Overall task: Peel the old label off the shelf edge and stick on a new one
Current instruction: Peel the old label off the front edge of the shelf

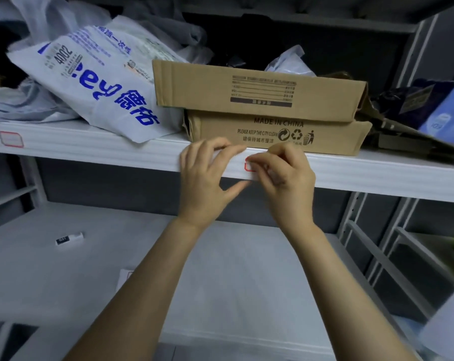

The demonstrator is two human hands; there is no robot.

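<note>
Red-bordered and white, the small paper label (249,166) sits on the front of the white metal shelf edge (116,149). Only its left end shows. The rest is covered by the fingers of the right hand (288,181), whose curled thumb and forefinger pinch it. Whether any of it has lifted off the shelf cannot be told.

The left hand (205,178) lies just beside it against the same edge, fingers loosely spread over the top and thumb beneath, holding nothing.

A second red-bordered label (10,138), far to the left, is too blurred to read. The lower brown cardboard box (272,136) reads "MADE IN CHINA" and "PLEASE KEEP THE CITY CLEAN". The print on the upper brown cardboard box (259,87) is illegible. A white plastic bag (98,82) shows "4002" and large blue characters. The left forearm partly hides a white sheet (125,276) below.
</note>
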